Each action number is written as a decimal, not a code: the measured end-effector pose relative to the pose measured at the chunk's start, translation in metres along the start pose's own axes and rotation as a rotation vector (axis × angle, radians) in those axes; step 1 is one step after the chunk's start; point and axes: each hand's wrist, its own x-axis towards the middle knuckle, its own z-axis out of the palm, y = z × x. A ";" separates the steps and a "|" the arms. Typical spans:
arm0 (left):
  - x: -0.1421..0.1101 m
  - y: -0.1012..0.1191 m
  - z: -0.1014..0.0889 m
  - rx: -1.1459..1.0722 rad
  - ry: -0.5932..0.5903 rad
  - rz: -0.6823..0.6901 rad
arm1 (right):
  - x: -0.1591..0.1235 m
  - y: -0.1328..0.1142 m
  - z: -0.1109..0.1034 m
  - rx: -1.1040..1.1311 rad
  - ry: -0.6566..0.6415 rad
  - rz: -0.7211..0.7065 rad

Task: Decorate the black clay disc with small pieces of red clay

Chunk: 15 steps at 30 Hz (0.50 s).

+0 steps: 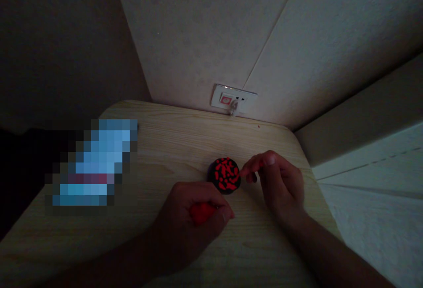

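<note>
My left hand (193, 224) is curled round a lump of soft red modelling clay (202, 213), which shows between thumb and fingers. Just beyond it a round dark object (218, 168) stands on the table, its top covered with small red pieces in dots and short strips. From the right, my right hand (276, 178) reaches in. One fingertip is at the rim of the round object, at the end of a red strip. A tiny bit of red clay (261, 163) shows by the right thumb, which is bent against the fingers.
The light wooden table (168, 142) has rounded far corners. At left lies a bright, pixelated rectangular device (102, 156). A wall socket (216, 96) with a plug (233, 106) sits just above the far edge. A pale surface (376, 222) lies beyond the right edge.
</note>
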 end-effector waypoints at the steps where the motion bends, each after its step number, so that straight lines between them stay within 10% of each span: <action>1: 0.000 0.000 0.000 0.003 0.002 -0.001 | 0.000 0.000 0.000 0.014 -0.006 0.006; 15: -0.001 -0.001 0.000 -0.011 0.007 0.027 | -0.003 0.005 0.002 -0.019 -0.012 -0.018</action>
